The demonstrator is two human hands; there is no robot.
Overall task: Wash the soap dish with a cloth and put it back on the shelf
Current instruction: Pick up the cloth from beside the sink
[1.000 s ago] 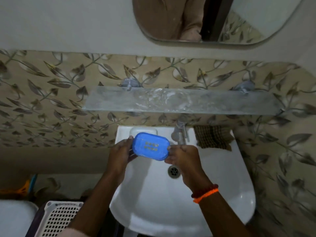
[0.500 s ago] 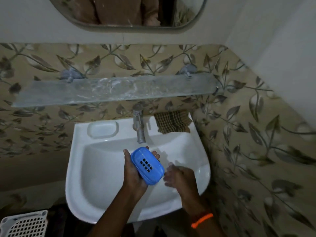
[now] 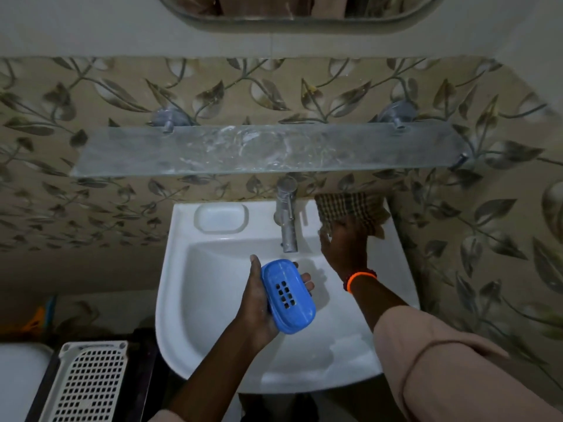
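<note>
My left hand (image 3: 259, 303) holds the blue soap dish (image 3: 286, 295) over the white basin (image 3: 213, 324), its perforated underside facing up. The checked cloth (image 3: 347, 207) lies on the basin's back right corner. My right hand (image 3: 344, 248) rests its fingers on the cloth's near edge; whether they grip it is unclear. Above the basin, the glass shelf (image 3: 268, 150) is bare and smeared with white residue.
A metal tap (image 3: 288, 217) stands at the basin's back middle, with a moulded soap recess (image 3: 221, 217) to its left. A white perforated basket (image 3: 88, 382) sits at lower left. The mirror (image 3: 292, 9) hangs above. A tiled wall closes in on the right.
My right hand let go of the dish, dropped beside it, then reached back to the cloth. The dish came down from near the shelf into the basin, held by my left hand alone.
</note>
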